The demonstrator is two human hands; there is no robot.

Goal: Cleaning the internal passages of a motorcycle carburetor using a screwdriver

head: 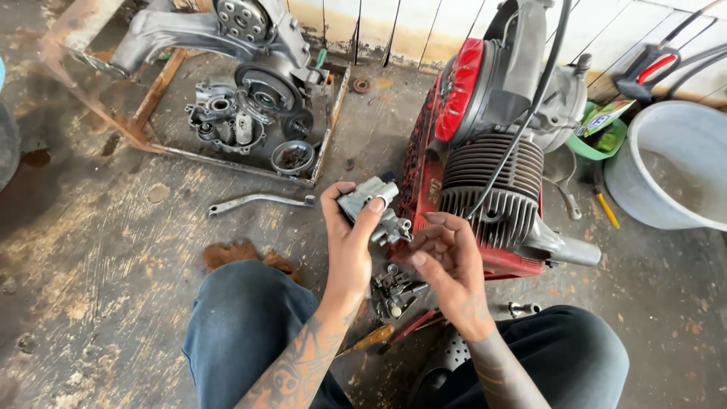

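Grey metal carburettor (371, 212) in left hand (350, 238), finned engine (492, 182) beside

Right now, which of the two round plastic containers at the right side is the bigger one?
The grey basin at the right edge is bigger. The green bowl beside it, close to the engine, is much smaller and holds a packet.

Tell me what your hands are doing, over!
Left hand gripping small grey metal engine part. Right hand open beside it, fingers at its lower end. Loose bolts below; red engine close behind.
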